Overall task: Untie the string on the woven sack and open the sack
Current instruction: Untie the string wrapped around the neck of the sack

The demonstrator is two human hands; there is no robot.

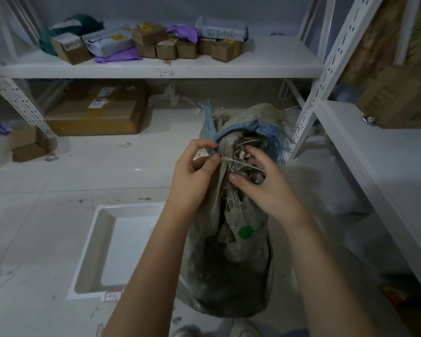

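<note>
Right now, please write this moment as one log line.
step: untying | left hand: pinches string | right hand: grips sack neck | sack: tied, upright on floor

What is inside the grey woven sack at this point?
Not visible: the grey woven sack is bunched shut at its neck by a pale string, pinched by the left hand and right hand. Only frayed fibres show.

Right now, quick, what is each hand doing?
Left hand: pinching the string at the woven sack neck.
Right hand: fingers curled, gripping the gathered neck by the string.
</note>
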